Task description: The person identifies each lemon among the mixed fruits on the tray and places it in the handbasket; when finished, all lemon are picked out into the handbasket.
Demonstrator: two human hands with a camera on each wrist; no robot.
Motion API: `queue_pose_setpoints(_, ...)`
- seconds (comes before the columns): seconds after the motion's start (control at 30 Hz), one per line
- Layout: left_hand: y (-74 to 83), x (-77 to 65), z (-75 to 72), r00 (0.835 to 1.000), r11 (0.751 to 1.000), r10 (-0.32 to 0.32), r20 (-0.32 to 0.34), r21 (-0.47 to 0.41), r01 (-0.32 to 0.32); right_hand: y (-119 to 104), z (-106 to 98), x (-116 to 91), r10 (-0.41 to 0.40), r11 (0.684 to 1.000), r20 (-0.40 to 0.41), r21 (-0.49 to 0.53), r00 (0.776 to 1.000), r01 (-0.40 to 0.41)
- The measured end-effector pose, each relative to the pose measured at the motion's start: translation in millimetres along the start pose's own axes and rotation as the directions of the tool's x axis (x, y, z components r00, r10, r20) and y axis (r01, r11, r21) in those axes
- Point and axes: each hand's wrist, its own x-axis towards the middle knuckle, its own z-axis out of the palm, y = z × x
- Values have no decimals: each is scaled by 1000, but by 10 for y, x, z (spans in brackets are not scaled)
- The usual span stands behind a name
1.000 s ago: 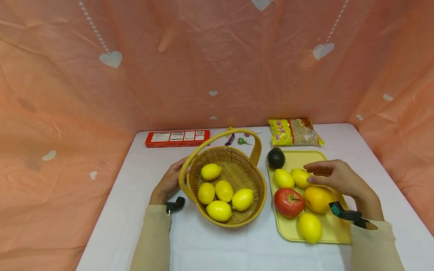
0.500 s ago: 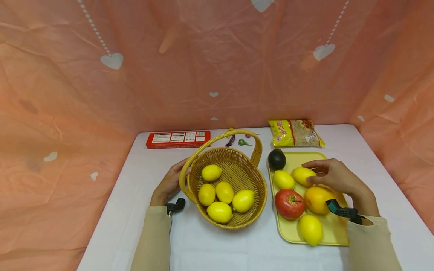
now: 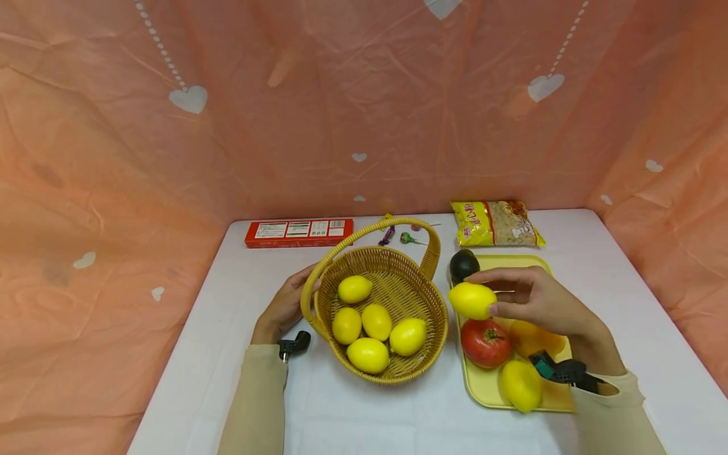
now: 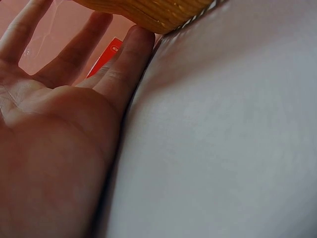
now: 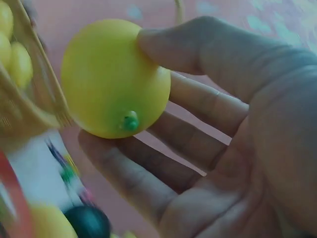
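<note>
My right hand (image 3: 531, 297) pinches a lemon (image 3: 473, 300) between thumb and fingers, raised over the left part of the yellow tray (image 3: 483, 399). The lemon's green stem end faces the right wrist camera. My left hand (image 3: 287, 303) touches the left side of the wicker basket (image 3: 392, 379), fingers extended; the left wrist view has the fingertips against the woven wall (image 4: 163, 15). Several lemons (image 3: 367, 356) lie inside the basket under its arched handle. In the right wrist view another lemon (image 5: 49, 222) lies near the avocado (image 5: 88, 221); the held lemon hides it in the head view.
The tray also bears a red tomato-like fruit (image 3: 485, 343), an orange-yellow fruit (image 3: 531, 338) and a lemon (image 3: 520, 385) at the front. Behind stand a red box (image 3: 298, 232), wrapped candies (image 3: 388, 235), a lollipop (image 3: 406, 238) and a yellow food packet (image 3: 495, 222).
My right hand has taken hold of the lemon at the tray's middle, raised it and carried it left toward the basket. The left hand and basket have stayed in place.
</note>
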Motion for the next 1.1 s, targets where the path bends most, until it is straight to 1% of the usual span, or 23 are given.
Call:
queue_pose_setpoints(0.07,0,-2,4,1000,1000,-5,-5,-7,5,-22,150,79,-21,1000,55,9,998,20)
queue_pose_setpoints(0.17,-5,-3,0,1000,1000,-2,-12,1,2,-37,389,191,-32,999,135,29,990,28)
queue_pose_setpoints(0.27,-13,0,-4,1000,1000,13,-9,17,-13,-29,610,288,-22,999,212,31,977,15)
queue_pose_setpoints(0.33,-19,7,-8,1000,999,24,1,27,-24,-33,741,337,-4,1000,247,-1,969,4)
queue_pose_setpoints(0.43,-18,10,-6,1000,999,27,7,35,-28,-54,901,386,14,994,263,-111,965,15)
queue_pose_setpoints(0.5,-16,10,-4,1000,999,24,7,37,-25,-81,993,404,15,980,259,-195,966,37)
queue_pose_setpoints(0.57,-16,10,-2,1000,999,19,2,32,-19,-106,1079,419,3,966,257,-250,966,63)
queue_pose_setpoints(0.63,-19,13,-2,1000,1000,15,-4,26,-15,-122,1169,438,-8,960,258,-268,966,79)
queue_pose_setpoints(0.77,-24,21,-5,1000,999,28,-3,25,-28,-123,1330,480,-18,962,259,-259,966,88)
queue_pose_setpoints(0.87,-28,22,-5,999,999,41,2,28,-41,-131,1395,501,-34,958,258,-266,966,104)
queue_pose_setpoints(0.93,-29,20,-4,999,999,40,0,25,-40,-150,1391,502,-46,957,250,-266,967,114)
queue_pose_setpoints(1.03,-29,18,-4,1000,999,30,-4,20,-30,-174,1291,484,-46,970,210,-225,977,94)
queue_pose_setpoints(1.1,-29,19,-3,1000,1000,18,-10,14,-18,-167,1165,459,-33,987,168,-147,985,58)
